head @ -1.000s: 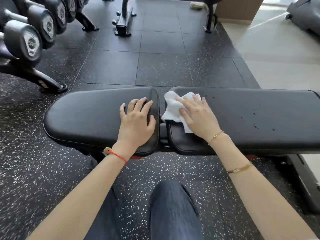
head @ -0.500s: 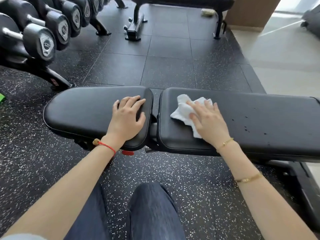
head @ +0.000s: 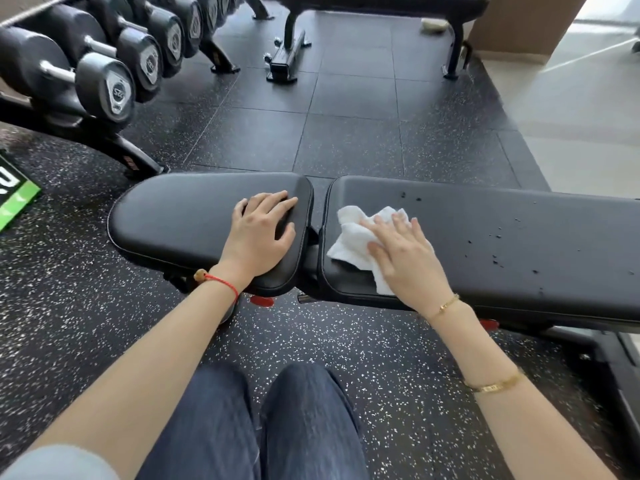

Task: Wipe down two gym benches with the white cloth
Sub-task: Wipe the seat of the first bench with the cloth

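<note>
Black vinyl covers the near bench [head: 519, 244], which runs left to right across the floor in two pads: a short seat pad [head: 180, 220] on the left and a long back pad on the right, with a narrow gap between them. The white cloth [head: 353, 237] lies crumpled on the left end of the long pad, just right of that gap. The right hand [head: 405, 258] lies flat on top of the cloth, fingers straight and slightly spread, pressing it down onto the vinyl; most of the cloth sticks out to the left and far side of the hand, and a small corner shows under the palm at the near edge. Dark droplets [head: 498, 251] speckle the pad to the right of the hand, well apart from the cloth. The left hand [head: 263, 233] rests palm-down on the right end of the seat pad, fingers relaxed and gripping nothing. A second bench [head: 381, 1] stands at the far side of the room, and a rack of dumbbells [head: 114, 64] fills the far left. Speckled rubber flooring [head: 346, 341] lies below, with the person's dark trousered legs [head: 259, 427] nearest.
</note>
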